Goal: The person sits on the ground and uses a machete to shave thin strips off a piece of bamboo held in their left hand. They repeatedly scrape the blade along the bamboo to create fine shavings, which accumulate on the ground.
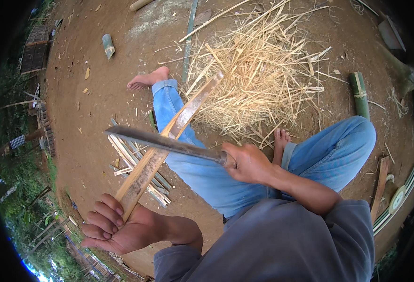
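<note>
A split bamboo strip (143,176) slants up and away from my left hand (117,225), whose fingers wrap round its near end. The strip's inner face looks pale and partly whitish, with a yellowish edge. My right hand (250,163) is closed round the handle of a machete (164,141). Its long dark blade points left and lies across the strip near its middle, seemingly touching it. The strip's far end reaches over my jeans (188,164) to the edge of a heap of shavings.
The big heap of bamboo shavings (258,75) lies beyond my feet. Several split strips (157,185) rest on the ground at left. Cut bamboo pieces lie at far left (108,46) and at right (360,94). A wooden board (380,188) and long strips (411,183) are at the right edge.
</note>
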